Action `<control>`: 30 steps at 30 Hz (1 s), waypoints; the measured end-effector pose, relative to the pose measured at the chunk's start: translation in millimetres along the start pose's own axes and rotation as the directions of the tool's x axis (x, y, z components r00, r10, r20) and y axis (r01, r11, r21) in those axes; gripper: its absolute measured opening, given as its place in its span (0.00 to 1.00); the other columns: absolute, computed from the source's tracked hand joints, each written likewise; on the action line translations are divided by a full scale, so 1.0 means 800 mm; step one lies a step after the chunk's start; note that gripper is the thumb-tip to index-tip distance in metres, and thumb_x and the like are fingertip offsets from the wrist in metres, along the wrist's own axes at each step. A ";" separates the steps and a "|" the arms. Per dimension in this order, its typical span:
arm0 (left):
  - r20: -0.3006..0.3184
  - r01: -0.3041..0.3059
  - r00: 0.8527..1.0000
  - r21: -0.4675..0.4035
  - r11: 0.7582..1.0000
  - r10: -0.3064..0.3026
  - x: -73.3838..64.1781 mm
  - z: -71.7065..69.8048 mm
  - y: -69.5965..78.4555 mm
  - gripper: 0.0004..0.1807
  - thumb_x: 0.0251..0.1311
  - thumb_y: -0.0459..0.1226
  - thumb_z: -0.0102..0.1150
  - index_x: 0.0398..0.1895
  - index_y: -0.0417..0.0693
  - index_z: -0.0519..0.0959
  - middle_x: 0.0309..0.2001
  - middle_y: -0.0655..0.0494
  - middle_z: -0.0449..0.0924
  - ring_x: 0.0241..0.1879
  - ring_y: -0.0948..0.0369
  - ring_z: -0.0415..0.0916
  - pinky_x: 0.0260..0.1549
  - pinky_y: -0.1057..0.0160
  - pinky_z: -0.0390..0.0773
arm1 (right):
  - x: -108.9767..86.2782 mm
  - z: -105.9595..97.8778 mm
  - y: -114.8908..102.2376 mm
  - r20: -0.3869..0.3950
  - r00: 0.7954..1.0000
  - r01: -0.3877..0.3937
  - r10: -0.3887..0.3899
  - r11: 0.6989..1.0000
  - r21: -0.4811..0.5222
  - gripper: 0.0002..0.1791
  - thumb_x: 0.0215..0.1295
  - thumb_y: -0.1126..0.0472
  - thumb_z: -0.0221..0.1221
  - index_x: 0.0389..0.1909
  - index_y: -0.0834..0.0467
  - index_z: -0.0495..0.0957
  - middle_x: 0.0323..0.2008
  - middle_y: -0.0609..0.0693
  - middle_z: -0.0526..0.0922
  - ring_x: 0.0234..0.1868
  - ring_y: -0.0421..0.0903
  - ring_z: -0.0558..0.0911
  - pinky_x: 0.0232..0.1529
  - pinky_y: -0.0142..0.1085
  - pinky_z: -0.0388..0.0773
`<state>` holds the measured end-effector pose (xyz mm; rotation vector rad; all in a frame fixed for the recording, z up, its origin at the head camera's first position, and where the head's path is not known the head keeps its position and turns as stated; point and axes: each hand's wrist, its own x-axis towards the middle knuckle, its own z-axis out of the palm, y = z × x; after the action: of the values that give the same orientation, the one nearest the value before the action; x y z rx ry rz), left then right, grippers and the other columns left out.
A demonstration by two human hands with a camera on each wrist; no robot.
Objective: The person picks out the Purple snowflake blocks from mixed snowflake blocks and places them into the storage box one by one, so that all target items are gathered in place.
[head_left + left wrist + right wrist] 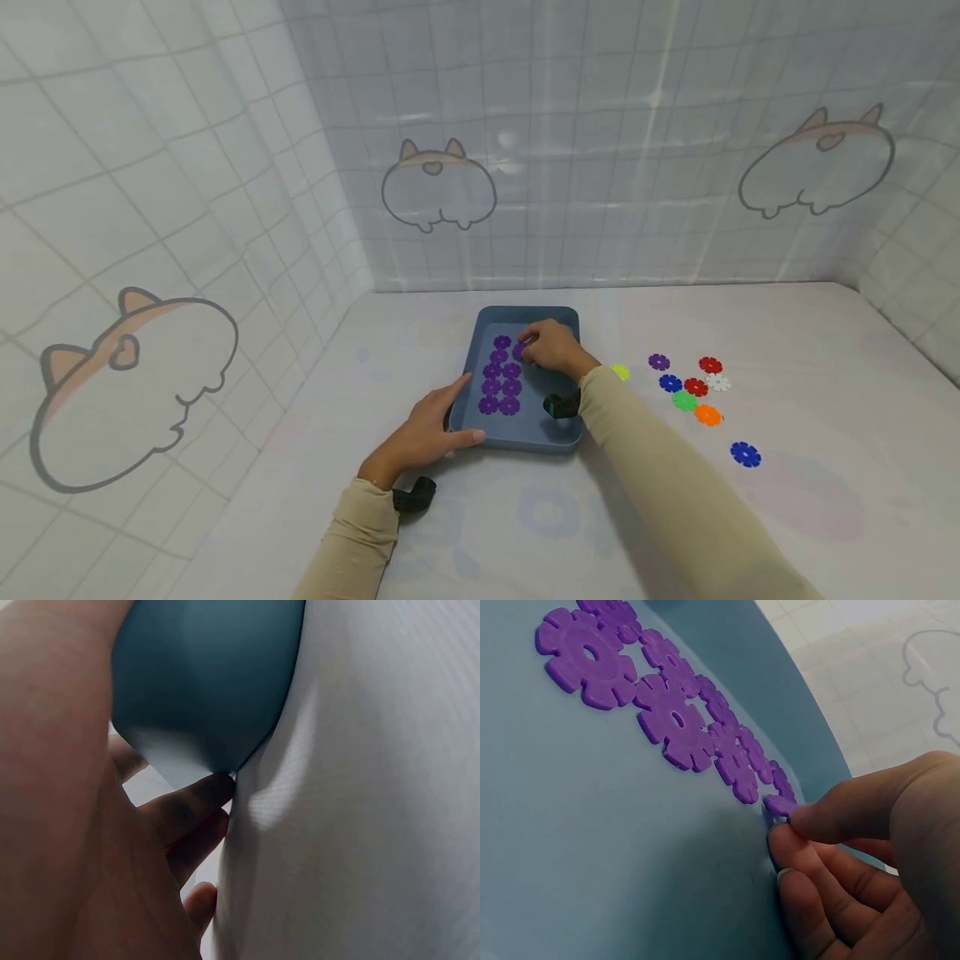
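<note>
A blue-grey tray point(517, 433) lies on the table with purple snowflake discs point(491, 387) set in two columns on its left side. My left hand point(423, 429) holds the tray's near left corner, its thumb along the front side and the index finger along the left side. In the left wrist view, other fingers point(199, 802) touch the corner low down. Over the tray, my right hand point(553, 346) pinches a purple snowflake disc point(780, 805) between thumb and fingertips, at the far end of the right column. The disc is tilted and partly hidden by the fingers.
Right of the tray lie loose snowflake discs: a yellow one point(620, 372) close to it, then a purple point(659, 362), a green point(685, 401), an orange point(708, 415), a white point(717, 382), and some red and blue ones. A tiled-pattern wall point(585, 208) stands behind.
</note>
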<state>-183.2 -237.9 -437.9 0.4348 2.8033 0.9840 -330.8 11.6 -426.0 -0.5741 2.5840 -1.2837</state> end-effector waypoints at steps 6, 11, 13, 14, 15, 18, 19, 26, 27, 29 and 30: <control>0.000 0.002 1.000 0.000 1.000 -0.002 0.000 0.000 0.000 0.55 0.58 0.63 0.64 0.82 0.61 0.47 0.78 0.54 0.52 0.75 0.49 0.50 0.70 0.40 0.53 | -0.003 0.001 -0.001 0.005 1.000 0.029 -0.029 0.999 -0.034 0.19 0.62 0.65 0.63 0.55 0.63 0.83 0.43 0.57 0.87 0.35 0.47 0.84 0.35 0.39 0.82; -0.003 0.001 1.000 0.002 1.000 -0.001 0.000 0.000 0.000 0.55 0.58 0.63 0.64 0.82 0.61 0.47 0.78 0.54 0.52 0.75 0.49 0.50 0.70 0.40 0.53 | -0.003 0.001 -0.002 0.021 0.999 0.040 -0.039 0.998 -0.051 0.19 0.64 0.64 0.63 0.56 0.63 0.82 0.46 0.59 0.86 0.38 0.48 0.85 0.36 0.40 0.82; -0.004 0.002 1.000 0.002 1.000 -0.002 0.000 0.000 0.000 0.55 0.58 0.63 0.64 0.82 0.60 0.47 0.78 0.54 0.52 0.75 0.49 0.50 0.70 0.40 0.53 | -0.003 0.001 -0.001 0.024 0.999 0.039 -0.038 0.998 -0.054 0.20 0.64 0.64 0.64 0.56 0.63 0.82 0.47 0.59 0.86 0.39 0.48 0.85 0.37 0.40 0.82; -0.004 0.002 1.000 0.002 1.000 -0.002 0.000 0.000 0.000 0.55 0.58 0.63 0.64 0.82 0.60 0.47 0.78 0.54 0.52 0.75 0.49 0.50 0.70 0.40 0.53 | -0.003 0.001 -0.001 0.024 0.999 0.037 -0.035 0.998 -0.056 0.20 0.64 0.64 0.64 0.57 0.63 0.82 0.47 0.59 0.86 0.39 0.48 0.85 0.37 0.41 0.82; -0.003 0.002 1.000 0.003 1.000 -0.002 0.000 0.000 0.000 0.55 0.58 0.63 0.64 0.82 0.60 0.47 0.78 0.54 0.52 0.75 0.49 0.50 0.70 0.40 0.53 | -0.003 0.001 -0.001 0.023 0.999 0.035 -0.034 0.998 -0.058 0.20 0.64 0.64 0.64 0.56 0.63 0.82 0.47 0.59 0.86 0.39 0.48 0.84 0.37 0.41 0.82; -0.004 0.000 1.000 0.002 1.000 0.000 0.000 0.000 0.000 0.55 0.58 0.64 0.64 0.82 0.60 0.47 0.78 0.53 0.52 0.75 0.49 0.50 0.70 0.40 0.53 | -0.003 0.000 -0.001 0.017 0.999 0.028 -0.027 0.997 -0.065 0.20 0.63 0.64 0.64 0.56 0.63 0.82 0.46 0.58 0.85 0.38 0.47 0.84 0.38 0.40 0.81; -0.004 -0.001 1.000 0.003 1.000 0.001 0.000 0.000 0.000 0.55 0.58 0.64 0.64 0.82 0.61 0.47 0.78 0.53 0.52 0.75 0.49 0.50 0.70 0.40 0.53 | -0.003 0.001 -0.001 0.016 1.000 0.028 -0.027 0.997 -0.070 0.20 0.63 0.64 0.64 0.56 0.63 0.82 0.46 0.57 0.85 0.38 0.47 0.83 0.37 0.40 0.81; -0.006 -0.011 1.000 0.006 1.000 0.011 0.002 0.001 -0.003 0.55 0.58 0.64 0.64 0.82 0.61 0.47 0.78 0.54 0.53 0.75 0.49 0.50 0.70 0.40 0.53 | -0.003 0.001 0.000 0.016 1.000 0.021 -0.019 0.997 -0.080 0.19 0.63 0.64 0.64 0.55 0.63 0.83 0.43 0.56 0.86 0.37 0.46 0.82 0.37 0.39 0.80; -0.006 -0.012 1.000 0.006 1.000 0.012 0.002 0.001 -0.003 0.55 0.58 0.64 0.64 0.82 0.61 0.47 0.78 0.54 0.53 0.75 0.49 0.50 0.70 0.40 0.53 | -0.003 0.001 0.000 0.017 1.000 0.021 -0.020 0.997 -0.078 0.19 0.63 0.64 0.64 0.55 0.63 0.83 0.44 0.56 0.86 0.36 0.46 0.83 0.36 0.39 0.80; -0.007 -0.014 1.000 0.006 1.000 0.014 0.002 0.001 -0.004 0.55 0.58 0.64 0.64 0.82 0.61 0.47 0.78 0.54 0.52 0.75 0.49 0.50 0.70 0.40 0.53 | -0.003 0.001 0.000 0.021 1.000 0.024 -0.022 0.997 -0.077 0.19 0.63 0.64 0.64 0.55 0.63 0.83 0.44 0.56 0.86 0.37 0.46 0.83 0.36 0.39 0.81; -0.007 -0.014 1.000 0.005 1.000 0.014 0.002 0.001 -0.004 0.55 0.58 0.64 0.64 0.82 0.60 0.47 0.78 0.54 0.52 0.75 0.49 0.50 0.70 0.40 0.53 | -0.003 0.001 0.000 0.022 0.999 0.025 -0.023 0.997 -0.076 0.19 0.63 0.64 0.64 0.55 0.63 0.83 0.44 0.56 0.86 0.37 0.46 0.83 0.36 0.39 0.81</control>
<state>-185.4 -239.1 -440.6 0.4536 2.8136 0.9830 -328.4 12.0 -426.9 -0.6308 2.6267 -1.1834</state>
